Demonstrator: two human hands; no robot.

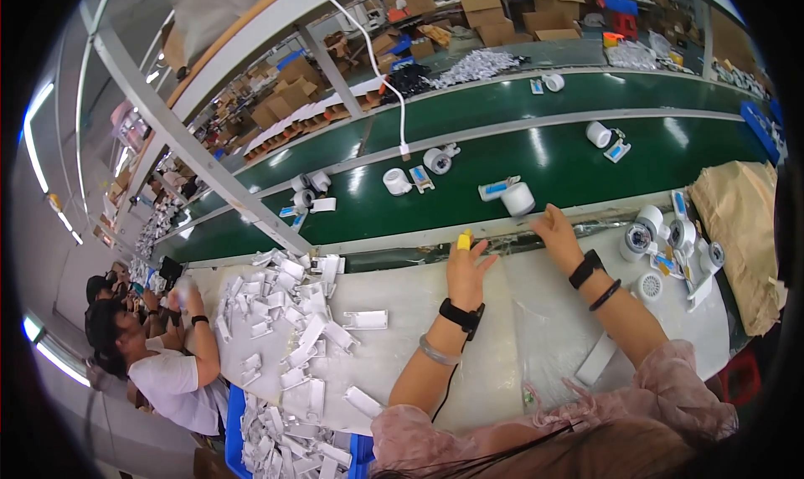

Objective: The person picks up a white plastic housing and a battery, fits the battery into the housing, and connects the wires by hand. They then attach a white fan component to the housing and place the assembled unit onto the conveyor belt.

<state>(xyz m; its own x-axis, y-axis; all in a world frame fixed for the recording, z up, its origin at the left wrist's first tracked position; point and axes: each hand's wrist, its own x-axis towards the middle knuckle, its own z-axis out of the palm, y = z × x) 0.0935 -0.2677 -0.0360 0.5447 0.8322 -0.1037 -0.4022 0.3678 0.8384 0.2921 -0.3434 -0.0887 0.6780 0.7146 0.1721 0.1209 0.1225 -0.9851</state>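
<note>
My left hand (466, 275) is raised over the near edge of the table, its fingers apart. A small yellow piece (464, 241) shows at one fingertip; whether it is worn or held is unclear. My right hand (558, 238) is at the conveyor's near edge, fingers bent but apart, with nothing visible in them. Just beyond it, on the green belt, lies a white cylindrical lamp housing (517, 199) beside a white bracket with a blue part (496, 188). Neither hand appears to touch them.
Loose white plastic brackets (293, 311) lie piled left, above a full blue bin (237, 433). Several lamp housings (638, 240) and a brown paper bag (737, 236) are on the right. A metal post (193, 136) slants up at left. A co-worker (172, 370) sits at left.
</note>
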